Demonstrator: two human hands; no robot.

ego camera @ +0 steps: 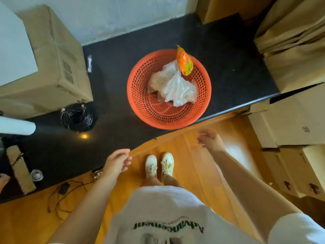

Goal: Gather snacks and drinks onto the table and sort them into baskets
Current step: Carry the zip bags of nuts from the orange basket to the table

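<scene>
We stood between fetches: the orange basket [168, 88] sat on the desk [228, 55], holding clear bags [174, 87] and an orange packet [184, 61]. Both hands, left hand [117, 162] and right hand [211, 140], hung empty, fingers relaxed, slightly blurred. Next we probably needed more snacks.

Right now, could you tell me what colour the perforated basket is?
The basket is orange-red, seen clearly in the head view.

The basket [168, 118] sat on the table [228, 55] near its front edge, snack packet [184, 61] and plastic bags [174, 85] inside. A cardboard box [52, 55] stood to its left, coiled cable [77, 118] before that box.
</scene>
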